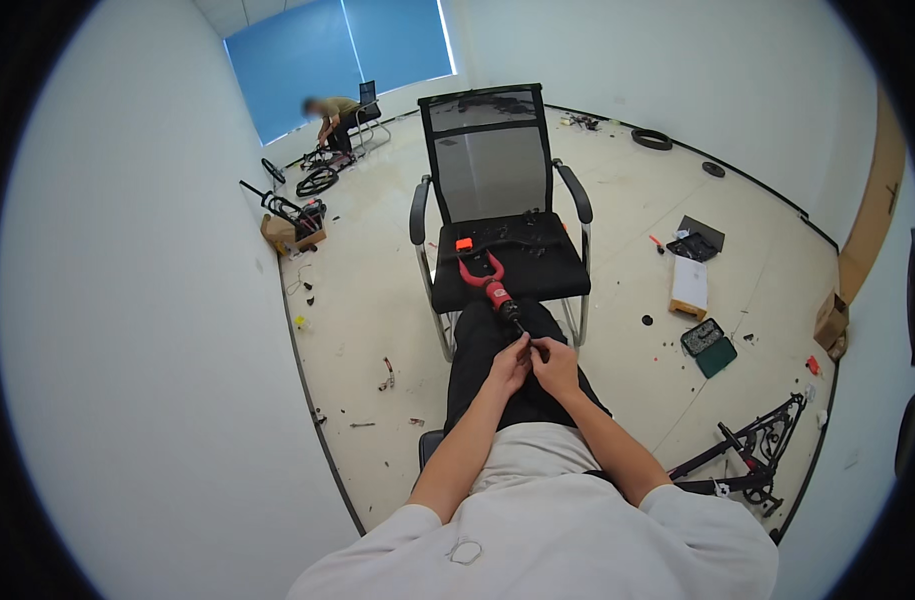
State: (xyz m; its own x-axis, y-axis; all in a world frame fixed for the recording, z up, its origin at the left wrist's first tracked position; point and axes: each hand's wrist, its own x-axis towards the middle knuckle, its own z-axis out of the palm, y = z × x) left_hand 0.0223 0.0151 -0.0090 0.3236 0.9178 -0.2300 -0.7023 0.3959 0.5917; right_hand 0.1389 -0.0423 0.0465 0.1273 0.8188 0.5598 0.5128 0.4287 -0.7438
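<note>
A red bicycle fork (496,291) lies across my lap, its two prongs resting on the seat of the black mesh chair (480,165) in front of me. Its narrow dark stem end points back towards my body. My left hand (512,363) is closed around that stem end. Beside it, almost touching, my right hand (555,368) pinches at the same end with bent fingers; whatever small part lies in them is hidden. Near the prongs on the seat sit an orange block (464,245), a dark bar (517,243) and several small black parts.
To the right lie a dark bike frame (752,455), an open green case (710,350) and a white box (688,287). Small parts dot the floor. A carton of bike parts (299,228) stands left. Far back, another person (337,115) bends over a bicycle.
</note>
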